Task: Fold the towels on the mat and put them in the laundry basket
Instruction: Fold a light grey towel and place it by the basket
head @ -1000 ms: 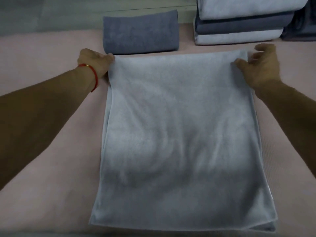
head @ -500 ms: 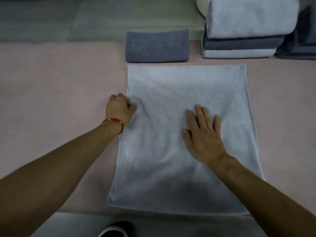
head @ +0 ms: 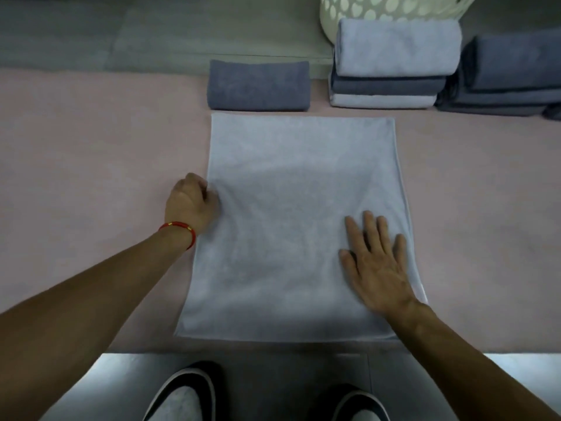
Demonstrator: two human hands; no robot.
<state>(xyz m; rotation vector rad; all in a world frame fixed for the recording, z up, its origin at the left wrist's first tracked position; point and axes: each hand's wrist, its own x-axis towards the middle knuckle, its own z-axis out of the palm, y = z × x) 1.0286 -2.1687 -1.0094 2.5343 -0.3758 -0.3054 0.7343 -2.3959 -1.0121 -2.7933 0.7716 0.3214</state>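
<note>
Left hand (head: 191, 205), red cord bracelet (head: 179, 230) at the wrist, curled at the left edge of the light blue towel (head: 291, 214), fingers bunched on the hem about halfway along, pinching that edge. Right hand (head: 375, 259) flat, fingers straight and slightly spread, palm down on the towel near its right edge, gripping nothing.

Towel spread flat on the pink mat (head: 91, 147), already folded over, a second layer showing along the right edge. Long axis running away from the person, short edges near and far; near edge close to the mat's front border, far edge just short of a dark grey folded towel (head: 258, 85). No label, brand or writing readable on the towel or anywhere else.

Dark grey folded towel lying crosswise at the mat's far edge, just beyond the spread one, apart from it by a thin strip of mat. To its right, a stack of folded towels (head: 391, 71): light on top, dark in the middle, light underneath. Further right, a pile of dark towels (head: 513, 77), partly cut off by the frame. Behind the stack, a cream laundry basket (head: 379, 7) with round holes in its wall, only the lower part visible.

Below the mat, grey floor and two slippers (head: 185, 396), toes pointing toward the mat.
</note>
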